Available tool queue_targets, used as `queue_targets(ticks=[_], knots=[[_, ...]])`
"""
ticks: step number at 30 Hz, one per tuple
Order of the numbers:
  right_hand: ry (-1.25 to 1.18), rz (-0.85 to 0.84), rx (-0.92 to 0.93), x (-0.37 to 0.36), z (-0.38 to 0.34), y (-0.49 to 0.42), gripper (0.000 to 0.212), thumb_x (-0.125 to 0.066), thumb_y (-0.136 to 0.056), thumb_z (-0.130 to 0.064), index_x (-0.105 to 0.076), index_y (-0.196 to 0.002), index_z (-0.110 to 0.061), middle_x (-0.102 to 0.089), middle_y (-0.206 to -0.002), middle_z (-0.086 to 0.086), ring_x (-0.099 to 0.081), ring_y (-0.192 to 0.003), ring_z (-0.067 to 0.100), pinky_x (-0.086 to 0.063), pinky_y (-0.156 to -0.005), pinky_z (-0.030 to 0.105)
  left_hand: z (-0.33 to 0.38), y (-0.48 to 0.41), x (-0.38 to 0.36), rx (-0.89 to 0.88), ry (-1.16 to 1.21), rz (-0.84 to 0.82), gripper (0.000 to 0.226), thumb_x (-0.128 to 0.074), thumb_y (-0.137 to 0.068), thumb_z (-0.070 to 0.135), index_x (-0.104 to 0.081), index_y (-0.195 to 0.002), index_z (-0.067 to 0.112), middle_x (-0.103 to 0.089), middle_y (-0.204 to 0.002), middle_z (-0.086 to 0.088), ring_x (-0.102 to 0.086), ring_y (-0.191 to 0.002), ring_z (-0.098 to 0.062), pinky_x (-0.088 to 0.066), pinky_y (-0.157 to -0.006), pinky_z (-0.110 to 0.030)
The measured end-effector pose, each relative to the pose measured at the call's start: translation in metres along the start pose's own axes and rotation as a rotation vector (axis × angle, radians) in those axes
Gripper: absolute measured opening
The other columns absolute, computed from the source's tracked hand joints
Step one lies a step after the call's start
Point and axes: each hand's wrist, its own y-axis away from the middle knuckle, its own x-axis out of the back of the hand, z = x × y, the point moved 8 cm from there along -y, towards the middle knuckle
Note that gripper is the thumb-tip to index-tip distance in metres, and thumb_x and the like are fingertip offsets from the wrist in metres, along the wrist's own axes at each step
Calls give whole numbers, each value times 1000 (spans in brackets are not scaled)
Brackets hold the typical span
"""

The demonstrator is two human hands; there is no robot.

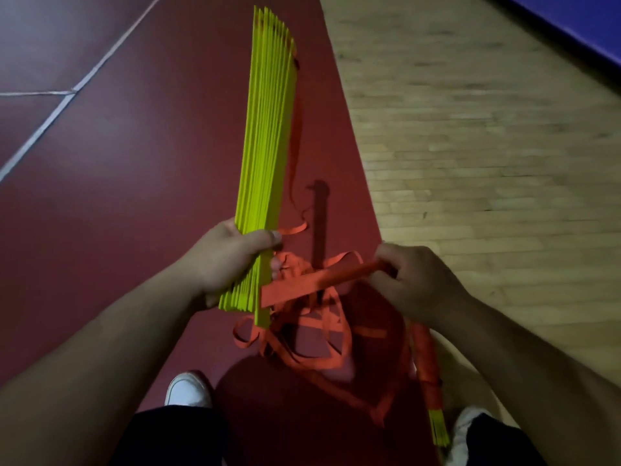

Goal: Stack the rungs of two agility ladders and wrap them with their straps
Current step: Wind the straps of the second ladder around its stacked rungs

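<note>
Yellow rungs (265, 156): stacked, left of centre, gripped near their near end by left hand (221, 260); far ends fanned. Orange strap (295, 289): pinched taut by right hand (416, 284). Advised: rungs to be squared first, wraps laid tight.

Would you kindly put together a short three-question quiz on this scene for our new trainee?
1. True or false: the left hand grips the yellow rungs near their lower end.
2. What does the right hand pinch? A) a shoe B) the orange strap C) a single rung
3. Fill in: a second bundle, already wrapped in orange, shows on the person's ____ side.

Key: 1 true. 2 B; the strap runs taut from the rungs to that hand. 3 right.
</note>
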Motion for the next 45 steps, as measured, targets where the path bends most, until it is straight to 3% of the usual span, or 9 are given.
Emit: queue_targets(ticks=[11, 14, 21, 24, 26, 28, 31, 39, 45], knots=[[-697, 70, -444, -5, 54, -14, 11, -64, -97, -28, -71, -105, -24, -70, -61, -14, -58, -46, 0, -46, -55, 27, -26, 10, -33, -62, -191, -283, 26, -64, -80, 34, -71, -83, 9, -69, -75, -2, -63, -65, -15, -52, -62, -23], [-1012, 87, -441, -4, 37, -20, 53, -67, -87, -48, -63, -126, -13, -78, -96, 1, -67, -62, 4, -50, -53, 22, -30, 16, -46, -80, -197, -381, 34, -68, -78, 35, -69, -97, 7, -68, -82, -3, -63, -72, -14, -51, -68, -28], [-1135, 201, -360, 18, 27, -24, 54, -61, -83, -57, -60, -102, -6, -56, -84, 16, -56, -71, 22, -46, -73, 44, -38, 28, -78, -125, -324, -558, 30, -60, -87, 15, -57, -113, -1, -62, -88, -10, -58, -77, -19, -49, -72, -39], [-1223, 184, -368, 17, 20, -21, 67, -67, -78, -58, -61, -113, -1, -68, -100, 26, -69, -84, 34, -56, -82, 51, -36, 25, -77, -191, -418, -543, 58, -58, -90, 53, -51, -134, 16, -65, -122, 0, -60, -109, -17, -47, -98, -38], [-1261, 220, -388, 17, 17, -19, 59, -71, -83, -47, -59, -112, 3, -63, -110, 40, -66, -94, 46, -54, -86, 59, -39, 24, -77, -145, -372, -533, 80, -44, -75, 86, -49, -135, 34, -56, -132, 31, -47, -124, 13, -36, -105, -11], [-1216, 245, -394, 17, 16, -18, 39, -70, -87, -38, -61, -103, -4, -58, -109, 46, -62, -87, 45, -52, -77, 64, -51, 21, -72, -1, -291, -490, 70, -43, -68, 92, -60, -122, 52, -49, -118, 51, -39, -112, 33, -29, -93, 5], [-1058, 184, -361, 11, 15, -15, 36, -72, -82, -40, -63, -98, -9, -66, -102, 38, -68, -86, 41, -54, -76, 67, -65, 17, -74, 118, -231, -505, 65, -46, -69, 91, -69, -113, 50, -66, -120, 26, -60, -111, 10, -45, -91, -10], [-575, -150, -163, -51, -30, 7, 24, -82, -83, -31, -63, -96, -38, -68, -82, -38, -65, -76, -17, -43, -62, 1, 9, -19, -40, -97, 285, -178, 96, -40, -76, 79, -46, -144, 10, -59, -132, -11, -54, -127, -28, -43, -106, -50], [-387, -307, -133, -76, -45, 17, 36, -77, -80, -50, -62, -109, -37, -73, -98, -15, -68, -87, -1, -57, -80, 29, 17, -15, -42, -179, 310, -193, 52, -70, -81, 28, -54, -128, 12, -74, -97, -6, -71, -97, -23, -57, -74, -32]])
